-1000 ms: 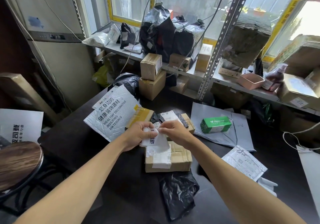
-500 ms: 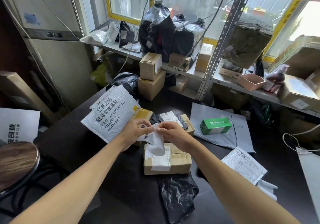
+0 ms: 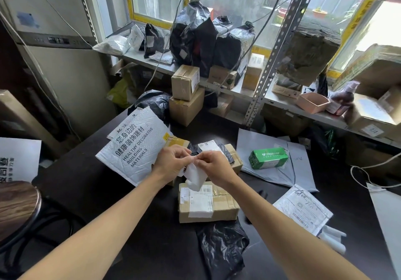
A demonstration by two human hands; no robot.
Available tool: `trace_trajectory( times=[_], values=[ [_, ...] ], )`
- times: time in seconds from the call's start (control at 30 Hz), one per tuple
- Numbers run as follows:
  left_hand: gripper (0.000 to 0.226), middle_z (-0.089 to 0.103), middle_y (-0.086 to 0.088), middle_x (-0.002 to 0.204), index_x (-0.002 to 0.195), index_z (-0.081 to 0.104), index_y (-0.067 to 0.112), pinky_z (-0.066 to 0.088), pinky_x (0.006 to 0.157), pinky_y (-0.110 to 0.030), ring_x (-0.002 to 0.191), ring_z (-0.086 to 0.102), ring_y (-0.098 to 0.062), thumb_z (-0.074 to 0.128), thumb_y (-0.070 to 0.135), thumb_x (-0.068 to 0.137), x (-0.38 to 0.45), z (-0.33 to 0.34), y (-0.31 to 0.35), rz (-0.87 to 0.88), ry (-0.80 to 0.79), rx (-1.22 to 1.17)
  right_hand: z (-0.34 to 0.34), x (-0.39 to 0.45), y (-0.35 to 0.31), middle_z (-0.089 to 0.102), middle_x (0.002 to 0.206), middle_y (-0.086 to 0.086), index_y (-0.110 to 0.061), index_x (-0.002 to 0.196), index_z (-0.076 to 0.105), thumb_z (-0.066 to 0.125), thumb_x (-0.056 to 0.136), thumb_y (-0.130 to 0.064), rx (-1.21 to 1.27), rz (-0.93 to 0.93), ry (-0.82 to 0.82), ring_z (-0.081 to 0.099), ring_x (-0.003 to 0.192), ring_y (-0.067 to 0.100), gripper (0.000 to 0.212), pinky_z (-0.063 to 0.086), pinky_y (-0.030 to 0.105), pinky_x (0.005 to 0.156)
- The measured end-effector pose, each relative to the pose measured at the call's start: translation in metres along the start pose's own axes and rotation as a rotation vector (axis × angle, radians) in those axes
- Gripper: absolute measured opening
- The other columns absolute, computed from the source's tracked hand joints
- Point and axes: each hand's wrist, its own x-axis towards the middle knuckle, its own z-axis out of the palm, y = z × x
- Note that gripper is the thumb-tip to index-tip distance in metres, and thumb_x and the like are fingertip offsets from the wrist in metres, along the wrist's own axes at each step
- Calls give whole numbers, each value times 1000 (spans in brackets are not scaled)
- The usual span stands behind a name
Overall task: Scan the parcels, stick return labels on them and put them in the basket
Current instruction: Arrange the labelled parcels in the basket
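Both hands meet above the dark table (image 3: 91, 184), pinching a white return label (image 3: 195, 176) that hangs curled between them. My left hand (image 3: 173, 162) holds the label's left edge, where black print shows; my right hand (image 3: 213, 164) pinches its top right corner. Just below the label lies a taped brown cardboard parcel (image 3: 219, 206) with a white shipping label and barcode on top. More small parcels sit behind my hands, partly hidden. A black plastic parcel bag (image 3: 223, 247) lies in front of the cardboard parcel.
A white bubble mailer (image 3: 132, 147) with printed text lies at left. A green box (image 3: 268, 158) rests on grey mailers at right, and a white labelled mailer (image 3: 303, 211) lies nearer. Stacked boxes (image 3: 185, 97) and shelves of parcels stand behind. A round stool (image 3: 15, 208) is at left.
The hands have risen slightly and moved closer together; the label has curled and peeled further, hanging narrower below the fingers than a second ago.
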Motion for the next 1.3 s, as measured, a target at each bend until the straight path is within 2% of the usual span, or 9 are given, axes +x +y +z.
trace_trajectory(
  times=[0.1,0.17,0.3,0.43,0.63,0.83,1.07,1.2,1.3],
  values=[
    [13,70,-2,98,71,73,15,51,72,-19,86,65,-12,78,8,81,3,4,0,47,4,107,0,-2,1,64,84,-8,-9,100,75,62,96,-18,-17,9,35,57,75,0,16,41,11,65],
    [9,70,-1,97,74,74,11,53,73,-23,87,66,-14,74,6,82,5,8,1,15,16,92,0,-3,1,64,87,-8,-9,101,74,61,97,-19,3,41,60,57,77,0,17,41,11,66],
    [12,69,-4,87,79,73,0,50,66,-31,78,61,-20,64,1,87,4,24,2,-204,88,-214,-1,-2,4,64,94,-3,-14,95,70,58,96,-18,50,115,77,58,85,10,12,45,22,71],
    [16,67,-5,84,75,71,7,49,71,-36,79,58,-23,64,3,88,8,31,-1,-325,146,-383,-10,-4,12,69,97,3,-13,93,70,58,94,-15,60,155,116,62,91,15,12,49,29,80],
    [22,55,10,56,74,66,14,43,65,-26,65,48,-11,62,11,95,7,33,-1,-374,169,-460,-17,-9,21,66,92,0,-13,88,68,57,95,-11,107,203,166,59,88,14,13,49,34,84],
    [18,66,-8,86,86,58,12,51,71,-31,78,61,-19,51,8,102,5,26,0,-446,169,-738,-21,-14,27,64,87,-6,-11,90,69,56,96,-11,124,233,233,58,83,9,13,49,28,77],
    [18,66,-12,98,92,49,12,55,73,-40,88,65,-25,41,15,108,4,24,-2,-486,239,-830,-37,-22,40,65,84,0,-10,88,68,54,95,-10,106,334,383,56,75,11,16,44,25,64],
    [20,65,-12,96,92,49,11,55,68,-38,85,65,-24,39,17,108,-1,24,0,-471,224,-794,-51,-27,51,64,83,0,-11,89,67,53,95,-12,92,400,511,56,78,15,15,42,25,60],
    [20,65,-12,95,94,52,10,56,67,-35,83,64,-24,40,18,108,-4,28,0,-476,210,-782,-58,-29,59,65,85,2,-12,90,66,54,95,-13,90,447,596,58,83,19,13,41,29,65]
  ],
)
